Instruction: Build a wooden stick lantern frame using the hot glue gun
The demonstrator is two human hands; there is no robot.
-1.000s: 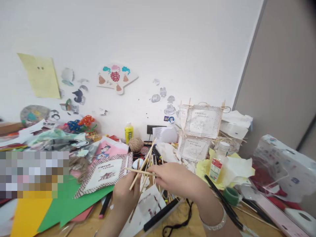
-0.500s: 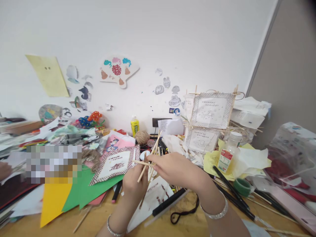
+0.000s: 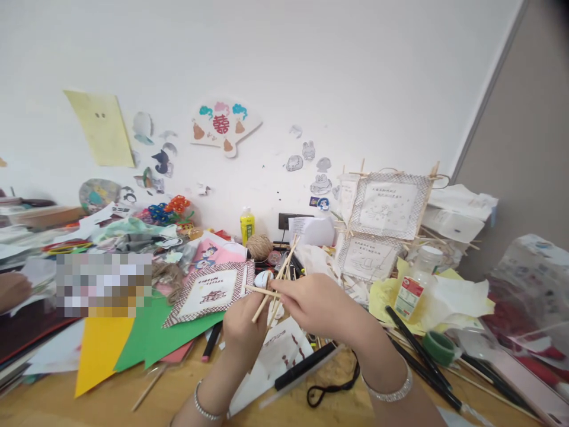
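Thin pale wooden sticks [image 3: 288,261] cross each other in front of me above the desk. My left hand [image 3: 242,326] is closed round the lower part of the bundle, its fingers mostly turned away from view. My right hand [image 3: 315,305] pinches at the crossing from the right, where one short stick [image 3: 262,291] lies across the others. What binds the sticks at the crossing, if anything, is hidden by the fingers. Below the hands lies a white paper sheet [image 3: 284,350] with brown marks, beside a thick black marker [image 3: 304,365].
A ball of twine [image 3: 259,247] and a yellow-labelled bottle [image 3: 247,226] stand behind. At right are a stick-and-paper lantern frame [image 3: 386,207], a clear bottle [image 3: 415,284] and green tape [image 3: 440,347]. Coloured paper [image 3: 104,356] spreads leftward. Another person's hand [image 3: 14,290] shows at far left.
The view has turned slightly left, so the wall and desk items appear shifted right. Both hands keep hold of the crossed sticks, with only slight movement.
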